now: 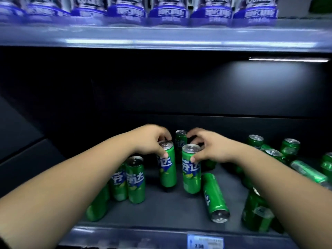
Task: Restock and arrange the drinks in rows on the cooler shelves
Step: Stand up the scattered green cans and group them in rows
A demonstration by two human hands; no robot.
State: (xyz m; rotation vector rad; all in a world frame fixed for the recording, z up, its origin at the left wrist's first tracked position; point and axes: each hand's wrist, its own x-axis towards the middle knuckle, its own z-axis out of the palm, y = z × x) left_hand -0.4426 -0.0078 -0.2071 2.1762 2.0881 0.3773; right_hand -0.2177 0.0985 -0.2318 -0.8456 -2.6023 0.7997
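Slim green soda cans stand and lie on the dark cooler shelf (179, 207). My left hand (152, 141) grips the top of one upright green can (168, 169) from above. Beside it, my right hand (208, 148) holds the rim of a second upright green can (191, 172). Both cans stand near the shelf's middle, a small gap apart. Another upright can (181, 139) stands behind them, between my hands. Two upright cans (134, 180) stand close together to the left. One can (214, 196) lies on its side at the right of the held pair.
Several green cans (287, 150) stand and lie scattered at the right, one large one (256, 212) under my right forearm. The shelf above (161, 38) carries a row of blue-and-white packs (167, 11). A price tag (204, 242) sits on the front rail.
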